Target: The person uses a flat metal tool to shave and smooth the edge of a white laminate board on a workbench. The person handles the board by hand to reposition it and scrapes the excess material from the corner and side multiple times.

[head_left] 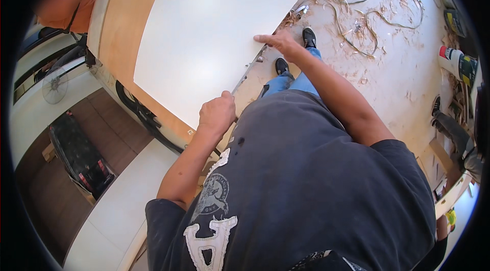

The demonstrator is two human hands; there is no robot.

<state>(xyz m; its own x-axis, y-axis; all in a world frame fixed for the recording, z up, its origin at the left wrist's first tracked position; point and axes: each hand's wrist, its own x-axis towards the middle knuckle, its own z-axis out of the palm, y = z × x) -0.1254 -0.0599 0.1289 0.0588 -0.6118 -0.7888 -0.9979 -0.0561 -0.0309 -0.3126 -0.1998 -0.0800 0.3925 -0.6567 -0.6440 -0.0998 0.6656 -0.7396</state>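
Observation:
A large white panel (204,31) lies on a wooden board in front of me, its near edge running diagonally past my body. My left hand (217,112) is closed at the panel's near left corner edge, fingers curled and mostly hidden from above. Farther along the same edge is my right hand (284,44). One of its digits stretches flat over the white surface, while the other fingers fold at the edge and are partly hidden. Light wood of the board (127,31) shows beyond the panel's left side.
Another person in an orange top (64,0) stands at the far left, one hand on the board. Wood shavings and a long cable (377,26) litter the floor at right. A dark long case (79,153) and a fan (55,87) are on the left. Buckets (457,61) stand far right.

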